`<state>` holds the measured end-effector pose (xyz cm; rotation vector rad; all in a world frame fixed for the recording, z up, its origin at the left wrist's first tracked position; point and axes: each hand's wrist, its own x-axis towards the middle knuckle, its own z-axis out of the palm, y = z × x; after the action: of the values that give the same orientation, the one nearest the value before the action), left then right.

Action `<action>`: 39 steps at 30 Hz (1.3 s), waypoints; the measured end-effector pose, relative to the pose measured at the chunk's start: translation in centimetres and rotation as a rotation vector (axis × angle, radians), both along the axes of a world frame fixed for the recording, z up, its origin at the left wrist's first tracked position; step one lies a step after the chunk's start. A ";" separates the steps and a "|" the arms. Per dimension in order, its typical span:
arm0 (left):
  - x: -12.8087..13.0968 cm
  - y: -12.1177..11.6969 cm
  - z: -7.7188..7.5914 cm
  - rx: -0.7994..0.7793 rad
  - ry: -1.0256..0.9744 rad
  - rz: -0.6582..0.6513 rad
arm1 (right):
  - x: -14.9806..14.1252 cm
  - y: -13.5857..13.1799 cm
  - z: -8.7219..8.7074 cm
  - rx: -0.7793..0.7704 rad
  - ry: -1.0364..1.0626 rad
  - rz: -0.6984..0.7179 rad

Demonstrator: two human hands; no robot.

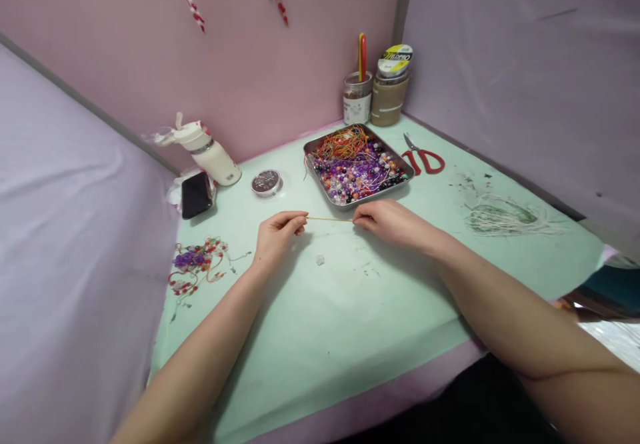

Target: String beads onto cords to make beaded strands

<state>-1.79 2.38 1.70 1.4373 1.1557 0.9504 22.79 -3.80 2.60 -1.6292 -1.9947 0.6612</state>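
A thin yellow cord runs straight and level between my two hands, a little above the green table cover. My left hand pinches its left end between thumb and fingers. At the other end, the closed fingertips of my right hand grip it. Just behind the right hand is a metal tray of mixed beads, purple, black, orange and clear, with a tangle of orange and yellow cords at its back. A small clear piece lies on the cover below the cord.
Red-handled scissors lie right of the tray, near a bundle of white cords. Finished beaded strings are heaped at left. A phone, white bottle, round container and jars stand toward the back.
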 end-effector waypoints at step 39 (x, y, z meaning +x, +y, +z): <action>1.5 -6.3 2.7 -0.085 0.103 -0.261 | -3.6 -1.4 0.6 0.196 0.332 0.141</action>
<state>-0.24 -3.95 4.41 1.5378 1.0388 0.6455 19.17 -5.16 3.19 -1.1879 -1.8734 0.7105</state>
